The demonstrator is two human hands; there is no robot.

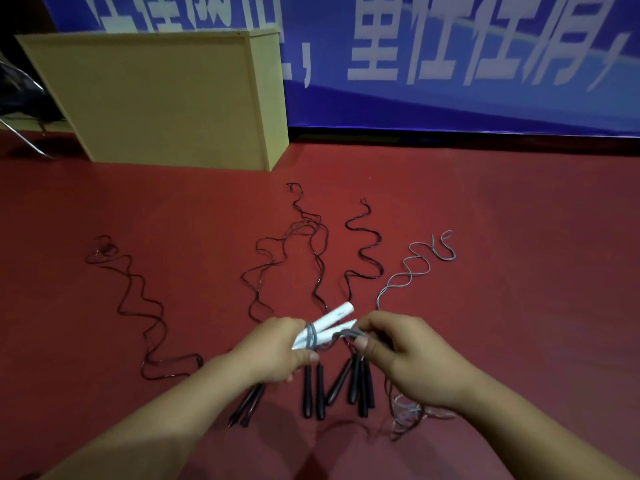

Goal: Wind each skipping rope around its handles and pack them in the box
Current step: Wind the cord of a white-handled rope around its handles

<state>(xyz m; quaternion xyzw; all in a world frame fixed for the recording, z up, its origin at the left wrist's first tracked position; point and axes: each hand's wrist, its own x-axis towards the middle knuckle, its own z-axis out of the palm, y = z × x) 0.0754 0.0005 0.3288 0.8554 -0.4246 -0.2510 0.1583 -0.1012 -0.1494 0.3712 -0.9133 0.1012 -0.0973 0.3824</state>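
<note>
A: Status?

B: Early, imo. Left hand (273,351) grips the pair of white handles (329,322), fingers curled round them. A few turns of grey cord (311,336) are on, close to the fist. Right hand (405,355) pinches the same cord betw thumb and fingertips, just right of the handles, pulled fairly taut. All of this is held above the floor, front and centre.

A: How much grey is left?

B: Plenty. The long wavy grey tail (408,268) lies on the red floor (519,237), running away to the upper right, and a loose tangle (408,414) sits under the right wrist.

A: The others?

B: Untouched, looks like. Several black handles (360,386) lie side by side just below the hands, w/ another pair (247,405) under the left forearm. Their dark ropes (360,251) snake away across the floor, one (138,299) well off to the left.

A: Box?

B: No open box I can pick out. There's a big yellowish cabinet-like thing (156,98) at the back left, can't tell if that's it. Nothing packed yet afaict.

A: Materials?

B: White handles are smooth, slim cylinders, prob plastic. Black ones taper, glossy. Cords are thin, springy and kinked into waves, w/ a slight sheen, so prob coated. Floor is matte red, faintly grained. Blue banner (450,46) w/ white lettering hangs behind.
</note>
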